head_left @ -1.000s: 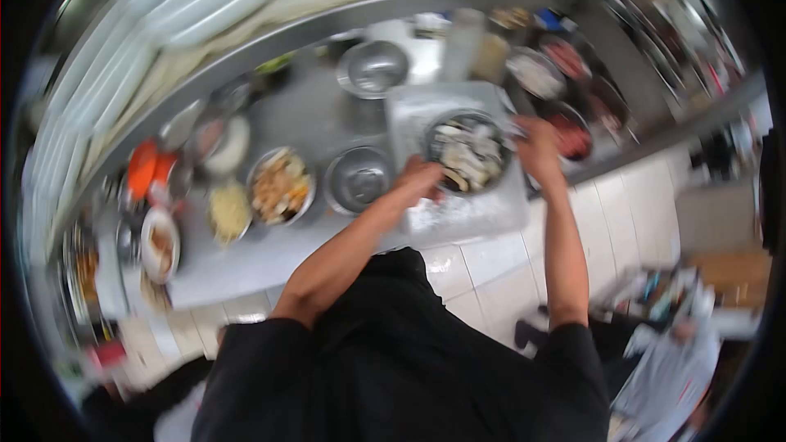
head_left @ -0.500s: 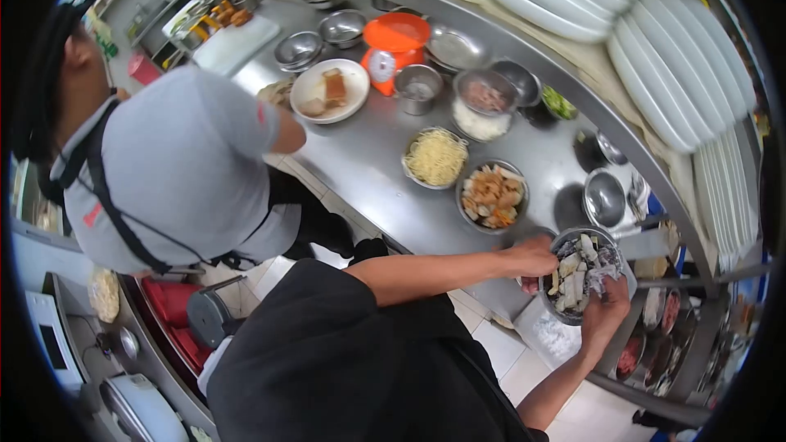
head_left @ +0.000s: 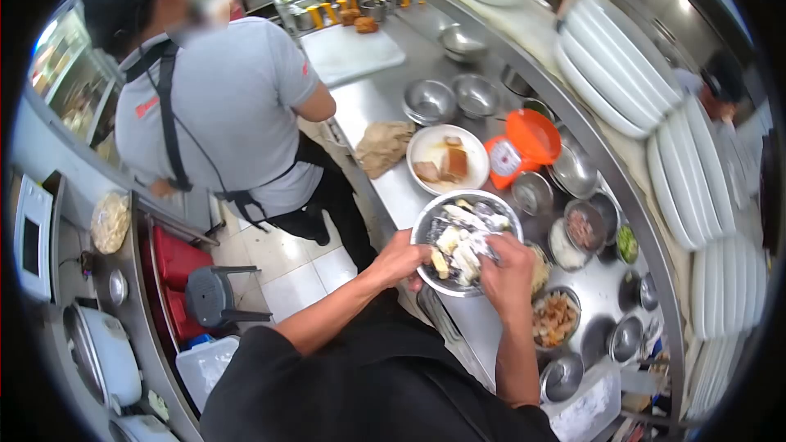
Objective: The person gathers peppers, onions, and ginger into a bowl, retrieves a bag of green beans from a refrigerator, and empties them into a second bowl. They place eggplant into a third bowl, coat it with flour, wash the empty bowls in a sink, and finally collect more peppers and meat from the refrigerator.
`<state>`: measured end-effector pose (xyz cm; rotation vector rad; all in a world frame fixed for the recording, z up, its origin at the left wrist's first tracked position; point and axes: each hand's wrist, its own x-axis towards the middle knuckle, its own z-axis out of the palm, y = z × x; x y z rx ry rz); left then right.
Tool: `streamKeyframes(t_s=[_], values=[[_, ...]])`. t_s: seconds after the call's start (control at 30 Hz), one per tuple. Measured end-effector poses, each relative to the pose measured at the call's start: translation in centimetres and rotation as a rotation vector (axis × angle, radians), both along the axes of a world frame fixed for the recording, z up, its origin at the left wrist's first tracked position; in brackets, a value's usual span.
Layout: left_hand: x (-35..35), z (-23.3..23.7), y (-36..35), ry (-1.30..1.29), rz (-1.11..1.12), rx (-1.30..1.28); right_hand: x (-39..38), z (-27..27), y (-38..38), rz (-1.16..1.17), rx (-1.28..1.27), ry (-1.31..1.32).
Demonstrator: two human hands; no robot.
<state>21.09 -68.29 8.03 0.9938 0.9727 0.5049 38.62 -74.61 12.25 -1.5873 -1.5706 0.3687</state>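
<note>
A metal bowl (head_left: 423, 217) of white, floury-coated pieces (head_left: 465, 247) is held over the counter's near edge. My left hand (head_left: 401, 260) is closed on its left rim, thumb over the edge. On the right side, my right hand (head_left: 509, 274) grips the same bowl, its fingertips reaching over the rim by the floured pieces. Just beyond the bowl lies a white plate (head_left: 419, 150) with browned chunks of meat (head_left: 453, 164). Shredded pale food (head_left: 540, 270) is partly hidden behind my right hand.
A co-worker in a grey shirt (head_left: 221, 98) stands at left. An orange scale (head_left: 524, 146), metal bowls (head_left: 430, 101) and a bowl of cut food (head_left: 557, 317) sit on the steel counter (head_left: 393, 196). White dishes (head_left: 610, 65) line the shelf. A tub of white powder (head_left: 585, 409) is at lower right.
Both my hands have carried the metal bowl leftward, away from the tub of white powder, to beside the meat plate. My view has turned left; the co-worker's head is now turned sideways.
</note>
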Motion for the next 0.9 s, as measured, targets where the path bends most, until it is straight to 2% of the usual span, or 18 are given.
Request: streamKeyframes(t_s=[0.13, 0.17, 0.23, 0.3, 0.37, 0.43, 0.57, 0.7, 0.77, 0.83, 0.9], values=[[-5.5, -2.7, 2.5, 0.006, 0.335, -0.05, -4.9, -2.2, 8.5, 0.274, 0.192, -0.081], [-7.0, -3.2, 3.2, 0.01, 0.358, -0.068, -6.4, -2.2, 10.0, 0.291, 0.205, -0.062], [-9.8, -3.8, 4.3, -0.008, 0.416, -0.07, -9.4, -2.3, 12.5, 0.355, 0.041, 0.067], [-11.6, -4.1, 5.6, -0.01, 0.482, -0.068, -11.9, -3.1, 15.1, 0.408, 0.037, 0.061], [-13.2, -4.1, 7.4, -0.061, 0.546, -0.083, -14.3, -4.2, 17.8, 0.472, 0.142, 0.08], [-14.7, -5.1, 9.8, -0.066, 0.501, -0.088, -16.0, -4.3, 20.3, 0.477, 0.185, 0.063], [-16.2, -6.4, 15.3, -0.111, 0.506, -0.09, -18.2, -4.3, 24.6, 0.449, 0.058, 0.135], [-17.3, -7.1, 21.9, -0.146, 0.513, -0.094, -19.5, -5.1, 30.6, 0.464, 0.213, 0.016], [-18.2, -7.4, 24.8, -0.18, 0.551, -0.079, -20.5, -5.1, 33.5, 0.421, 0.123, 0.199], [-19.9, -7.3, 27.9, -0.183, 0.568, -0.077, -21.5, -5.4, 37.6, 0.371, 0.117, 0.207], [-22.1, -6.9, 30.0, -0.158, 0.635, -0.1, -23.0, -5.9, 41.6, 0.244, 0.151, 0.432]])
